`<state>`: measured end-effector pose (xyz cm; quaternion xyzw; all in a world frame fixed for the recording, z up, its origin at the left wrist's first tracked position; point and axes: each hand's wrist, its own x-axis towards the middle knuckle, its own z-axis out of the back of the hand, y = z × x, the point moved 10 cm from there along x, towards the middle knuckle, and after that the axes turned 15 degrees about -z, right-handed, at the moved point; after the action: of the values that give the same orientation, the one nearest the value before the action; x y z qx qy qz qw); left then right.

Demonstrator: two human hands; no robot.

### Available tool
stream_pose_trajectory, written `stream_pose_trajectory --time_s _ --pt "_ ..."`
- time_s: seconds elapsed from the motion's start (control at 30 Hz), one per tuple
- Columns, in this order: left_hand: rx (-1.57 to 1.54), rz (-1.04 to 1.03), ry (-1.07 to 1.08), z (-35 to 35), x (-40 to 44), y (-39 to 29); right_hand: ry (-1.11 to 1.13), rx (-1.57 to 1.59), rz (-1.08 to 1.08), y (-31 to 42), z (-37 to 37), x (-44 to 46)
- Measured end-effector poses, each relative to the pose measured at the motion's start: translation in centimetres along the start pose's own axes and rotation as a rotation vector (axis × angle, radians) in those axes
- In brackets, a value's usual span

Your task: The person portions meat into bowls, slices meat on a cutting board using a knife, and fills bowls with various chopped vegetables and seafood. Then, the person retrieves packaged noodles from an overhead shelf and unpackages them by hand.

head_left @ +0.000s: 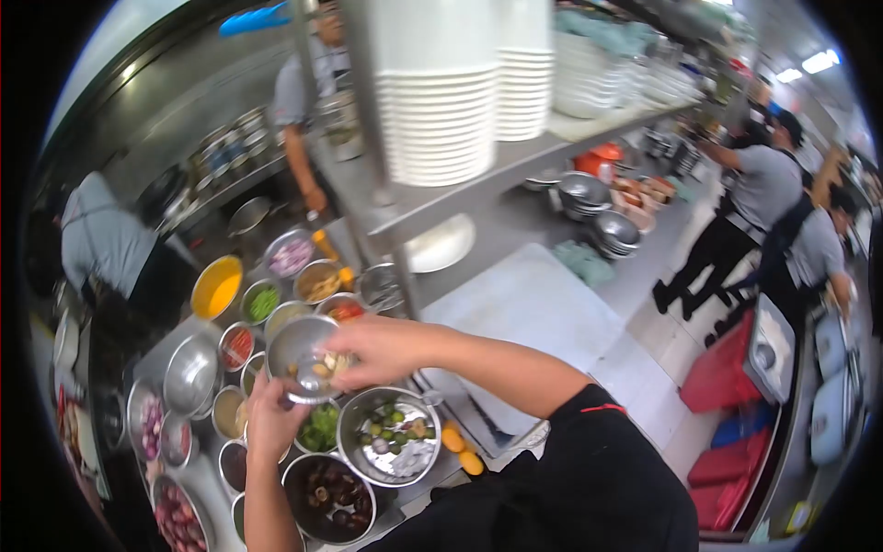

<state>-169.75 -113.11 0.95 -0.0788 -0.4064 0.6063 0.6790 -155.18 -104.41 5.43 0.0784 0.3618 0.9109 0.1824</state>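
Bowl (294, 346) rests against left hand (274, 412), rim pinched; right hand (370, 350) overlaps it, grip unclear.

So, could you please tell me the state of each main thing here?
Held steel bowl: gripped by the left hand, pale pieces inside.
Right hand: at the held bowl's rim, its grip unclear.
Green-fruit pot: uncovered, partly filled.
Dark-food pot: uncovered, partly filled.
Shiny bowl further left: appears empty.
White dishes: stacked on the shelf.
White board: lying flat.

The left hand (276, 409) holds a metal bowl (296, 348); the right hand (375, 350) reaches inside. Stacked white bowls (437, 129) stand on the far shelf (464, 196).
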Motion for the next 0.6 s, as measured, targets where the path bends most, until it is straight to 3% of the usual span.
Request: stream_pose_trajectory --time_s 0.07,0.13,0.2,0.27,0.33,0.43,0.53,0.6 --pt "-0.034 0.008 0.170 -2.7 0.8 -4.5 0.127 0.112 -0.190 -3.5 2.5 -7.4" --pt "-0.009 -0.195 0.278 -5.8 1.7 -9.3 -0.032 0.109 -0.351 -10.0 6.4 -13.9" --pt "-0.016 -0.231 0.370 -9.5 2.8 -13.7 -0.258 -0.088 -0.513 -17.9 10.6 -19.6" --pt "-0.076 -0.241 0.448 -14.1 4.4 -16.9 -0.413 -0.127 -0.783 -25.3 13.8 -25.9" --pt "-0.032 -0.243 0.492 -19.4 6.1 -17.6 -0.517 -0.132 -0.882 -31.0 15.1 -31.3" --pt "0.120 -0.117 0.440 -26.4 8.4 -15.1 -0.513 0.070 -0.896 -35.3 14.8 -39.7" --pt "0.495 0.109 0.709 -32.4 7.2 -10.8 -0.569 0.128 -0.993 -38.9 15.4 -51.8" --pt "0.418 0.177 0.791 -33.4 7.8 -16.6 -0.678 0.190 -1.028 -43.2 14.2 -61.8"
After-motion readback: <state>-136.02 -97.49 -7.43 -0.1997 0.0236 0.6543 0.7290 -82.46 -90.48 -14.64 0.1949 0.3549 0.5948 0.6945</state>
